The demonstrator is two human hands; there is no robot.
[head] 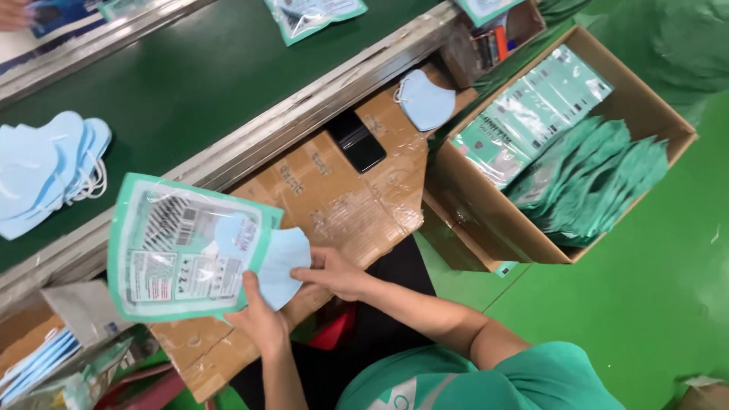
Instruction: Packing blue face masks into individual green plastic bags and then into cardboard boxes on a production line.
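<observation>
A dark green conveyor belt (190, 83) runs past a flattened cardboard sheet (334, 197) over a bright green floor (607, 319). On the belt at far left lies a stack of light blue masks (45, 171). The person's left hand (262, 319) pinches the lower edge of a teal-bordered clear pouch (182, 247), fingers closed on it. A light blue mask (285, 262) sticks halfway out of the pouch's right side; the right hand (338, 272) touches that mask, fingers bent against its edge. Further right sit a black phone (357, 140), a loose mask (425, 99), and an open cardboard box (486, 220) of filled pouches, with bare floor beyond
</observation>
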